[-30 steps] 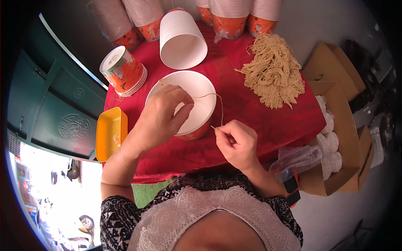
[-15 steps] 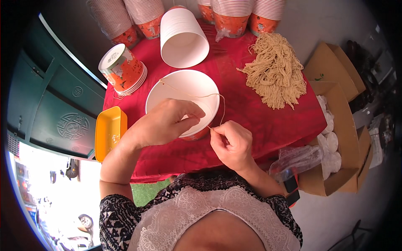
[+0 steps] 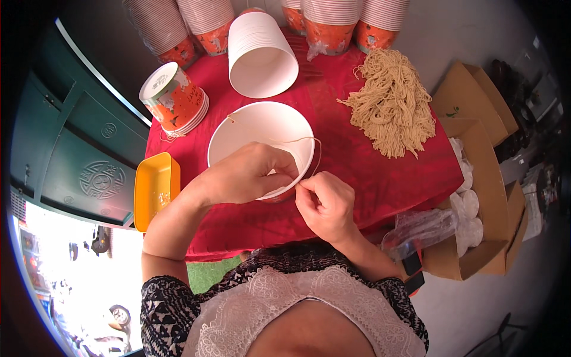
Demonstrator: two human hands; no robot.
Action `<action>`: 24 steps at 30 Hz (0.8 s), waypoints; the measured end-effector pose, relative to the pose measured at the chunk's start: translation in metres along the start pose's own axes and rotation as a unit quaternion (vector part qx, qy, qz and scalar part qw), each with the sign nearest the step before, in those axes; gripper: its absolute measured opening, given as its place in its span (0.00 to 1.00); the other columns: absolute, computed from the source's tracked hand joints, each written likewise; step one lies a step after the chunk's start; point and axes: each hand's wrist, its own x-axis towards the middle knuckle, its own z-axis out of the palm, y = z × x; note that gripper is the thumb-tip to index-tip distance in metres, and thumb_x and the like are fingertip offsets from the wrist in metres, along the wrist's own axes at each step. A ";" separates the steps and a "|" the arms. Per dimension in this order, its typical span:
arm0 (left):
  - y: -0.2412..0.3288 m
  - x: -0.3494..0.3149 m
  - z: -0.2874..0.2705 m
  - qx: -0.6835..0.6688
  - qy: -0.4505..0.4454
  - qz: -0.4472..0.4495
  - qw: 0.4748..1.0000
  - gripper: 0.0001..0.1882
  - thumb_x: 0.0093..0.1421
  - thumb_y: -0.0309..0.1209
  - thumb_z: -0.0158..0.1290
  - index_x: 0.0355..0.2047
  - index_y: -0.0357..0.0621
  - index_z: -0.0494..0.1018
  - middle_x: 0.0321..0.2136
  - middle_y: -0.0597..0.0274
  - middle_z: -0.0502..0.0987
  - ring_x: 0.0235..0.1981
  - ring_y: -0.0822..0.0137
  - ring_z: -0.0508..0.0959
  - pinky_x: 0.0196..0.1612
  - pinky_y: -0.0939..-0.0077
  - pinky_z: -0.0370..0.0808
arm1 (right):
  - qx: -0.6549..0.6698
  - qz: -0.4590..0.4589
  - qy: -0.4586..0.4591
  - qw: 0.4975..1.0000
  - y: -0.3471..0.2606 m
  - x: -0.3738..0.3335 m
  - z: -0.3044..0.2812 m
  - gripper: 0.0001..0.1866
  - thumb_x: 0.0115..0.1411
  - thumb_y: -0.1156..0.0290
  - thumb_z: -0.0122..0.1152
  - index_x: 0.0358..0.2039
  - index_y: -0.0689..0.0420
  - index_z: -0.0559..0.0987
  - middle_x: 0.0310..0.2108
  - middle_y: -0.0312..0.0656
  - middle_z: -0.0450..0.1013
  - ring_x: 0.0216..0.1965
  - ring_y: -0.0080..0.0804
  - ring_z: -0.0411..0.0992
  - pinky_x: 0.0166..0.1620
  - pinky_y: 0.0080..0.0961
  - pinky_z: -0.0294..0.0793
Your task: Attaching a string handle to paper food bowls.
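A white paper bucket (image 3: 238,134) stands mouth up in front of me. A thin beige cord (image 3: 320,156) is knotted at its left rim and also passes over the right rim, looping down outside. My right hand (image 3: 327,203) pinches the cord against the near right rim. Reaching over the near rim, my left hand (image 3: 253,172) has its fingers curled inside the bucket, thumb toward fingertips. Whatever those fingertips hold is hidden. A tangled heap of beige cords (image 3: 392,104) lies to the right on the red-covered table (image 3: 369,184).
Upside-down orange printed buckets (image 3: 181,104) stand at the left, a white bucket stack (image 3: 262,53) lies behind, and wrapped stacks (image 3: 330,30) line the wall. A yellow tray (image 3: 143,193) sits at the left edge. Open cardboard boxes (image 3: 493,202) stand at the right.
My left hand has shifted slightly right, deeper over the bucket's near rim. My right hand has drawn a little left, its fingertips now at the rim.
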 end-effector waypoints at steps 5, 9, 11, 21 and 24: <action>0.004 0.002 0.004 -0.003 0.007 -0.036 0.999 0.06 0.56 0.25 0.54 0.30 0.34 0.77 0.24 0.49 0.79 0.28 0.56 0.79 0.33 0.64 0.73 | 0.002 0.005 -0.005 1.000 -0.001 -0.002 -0.002 0.10 0.47 0.84 0.67 0.25 0.59 0.73 0.20 0.42 0.69 0.19 0.39 0.71 0.22 0.33 0.70; -0.003 -0.007 0.005 0.014 0.072 -0.015 0.997 0.06 0.56 0.25 0.54 0.30 0.33 0.75 0.25 0.48 0.78 0.27 0.54 0.79 0.32 0.64 0.73 | 0.007 0.065 -0.046 0.997 -0.006 0.000 -0.013 0.09 0.49 0.81 0.68 0.30 0.60 0.76 0.23 0.43 0.73 0.22 0.40 0.75 0.24 0.31 0.73; 0.000 -0.010 0.005 0.021 0.118 0.004 0.993 0.06 0.57 0.25 0.54 0.30 0.32 0.74 0.25 0.47 0.78 0.27 0.54 0.78 0.32 0.64 0.73 | -0.006 0.073 -0.059 0.996 -0.003 -0.002 -0.019 0.08 0.50 0.81 0.67 0.31 0.61 0.77 0.25 0.44 0.75 0.23 0.40 0.76 0.25 0.30 0.74; 0.018 -0.014 0.019 -0.257 0.173 -0.034 0.950 0.04 0.57 0.20 0.52 0.25 0.34 0.73 0.24 0.63 0.77 0.22 0.80 0.70 0.24 0.83 0.66 | 0.021 0.065 -0.064 0.996 0.003 0.001 -0.020 0.06 0.52 0.82 0.66 0.29 0.61 0.77 0.25 0.45 0.74 0.24 0.41 0.75 0.26 0.32 0.73; 0.016 -0.010 0.017 -0.351 0.117 -0.061 0.927 0.04 0.57 0.20 0.53 0.26 0.34 0.74 0.24 0.64 0.76 0.21 0.80 0.70 0.22 0.84 0.65 | 0.028 0.060 -0.065 0.996 0.005 0.001 -0.021 0.06 0.52 0.82 0.65 0.30 0.61 0.77 0.26 0.45 0.75 0.24 0.42 0.75 0.26 0.32 0.73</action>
